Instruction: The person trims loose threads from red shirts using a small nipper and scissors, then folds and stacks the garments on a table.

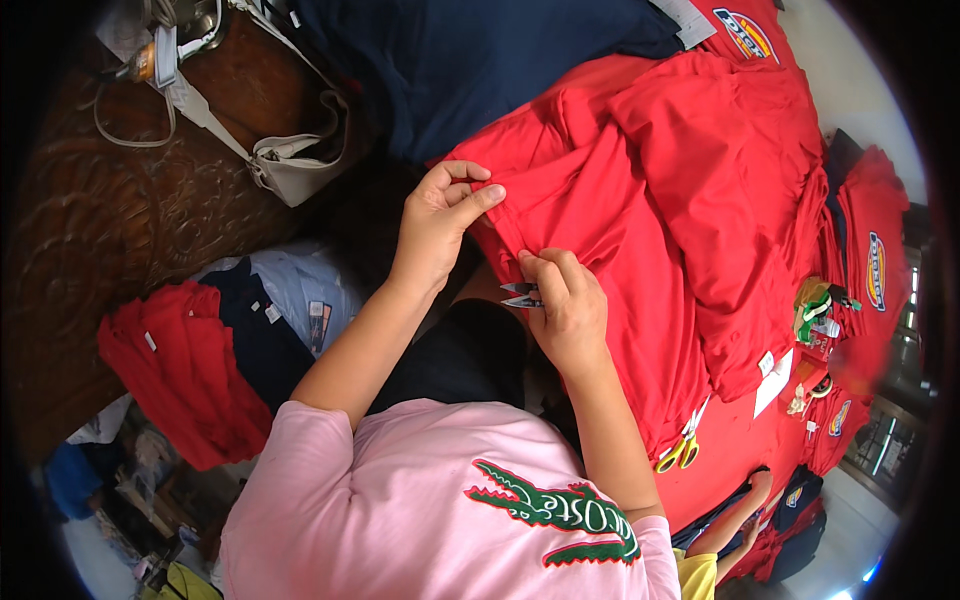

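Observation:
A red garment (pixel 640 210) lies in loose folds across the table in front of me. My left hand (pixel 437 215) pinches its near left edge between thumb and fingers. A little lower and to the right, my right hand (pixel 570 305) is closed around small thread snips (pixel 522 296). The blades of the snips stick out to the left, slightly apart, and their handle is hidden in the palm. The right thumb and forefinger also touch the red cloth near its edge.
Yellow-handled scissors (pixel 680 452) and a white paper (pixel 773 384) lie on the right. Dark navy cloth (pixel 500 60) is beyond the garment. Folded red clothes (pixel 185 375) are stacked at left, below a cream bag (pixel 300 160). Another person's arm (pixel 735 520) reaches in at lower right.

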Action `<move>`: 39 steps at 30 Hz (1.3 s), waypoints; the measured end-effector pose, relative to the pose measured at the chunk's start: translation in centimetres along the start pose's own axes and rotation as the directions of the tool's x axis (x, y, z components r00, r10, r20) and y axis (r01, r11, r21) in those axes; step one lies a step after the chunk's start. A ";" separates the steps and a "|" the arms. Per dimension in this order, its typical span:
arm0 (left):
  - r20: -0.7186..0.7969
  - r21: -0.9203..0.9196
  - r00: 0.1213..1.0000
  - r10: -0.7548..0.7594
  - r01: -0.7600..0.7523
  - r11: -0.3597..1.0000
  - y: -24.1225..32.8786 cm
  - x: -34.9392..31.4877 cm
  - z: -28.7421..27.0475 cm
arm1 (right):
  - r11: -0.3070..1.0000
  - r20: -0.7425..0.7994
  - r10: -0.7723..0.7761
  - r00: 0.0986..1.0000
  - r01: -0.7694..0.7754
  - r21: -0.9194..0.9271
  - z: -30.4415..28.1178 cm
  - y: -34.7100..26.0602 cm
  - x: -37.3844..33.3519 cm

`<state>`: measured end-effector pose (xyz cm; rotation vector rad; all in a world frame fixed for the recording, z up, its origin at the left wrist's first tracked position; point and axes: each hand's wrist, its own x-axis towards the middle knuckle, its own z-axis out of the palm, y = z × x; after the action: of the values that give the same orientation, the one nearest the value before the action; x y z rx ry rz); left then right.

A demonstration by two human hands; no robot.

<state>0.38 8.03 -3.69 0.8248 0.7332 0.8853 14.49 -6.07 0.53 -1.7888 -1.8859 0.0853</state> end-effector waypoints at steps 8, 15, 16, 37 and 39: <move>0.002 -0.027 0.996 -0.092 0.092 0.995 0.3 0.4 -0.1 | 0.998 -0.005 -0.003 1.000 0.004 0.057 -0.5 0.2 -0.5; 0.058 0.236 0.998 0.006 -0.019 0.971 0.9 0.6 -1.3 | 0.933 -0.102 0.359 0.928 -0.356 0.044 -7.2 1.7 -9.6; 0.182 0.265 0.983 -0.016 -0.034 0.964 1.4 0.6 -2.0 | 0.903 -0.154 0.426 0.892 -0.428 0.019 -9.2 2.2 -12.3; 0.209 0.581 0.949 0.237 -0.315 0.750 9.7 4.1 -0.7 | 0.639 -0.603 0.708 0.366 -0.695 0.328 -20.1 0.2 -26.1; 0.221 0.638 0.943 0.247 -0.332 0.695 12.4 4.2 2.9 | 0.751 -0.565 0.622 0.541 -0.616 0.238 -24.1 0.6 -24.3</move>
<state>0.13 15.58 7.41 1.6712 0.8394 0.8405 24.54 -36.39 12.80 -2.0667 -0.7235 -0.2203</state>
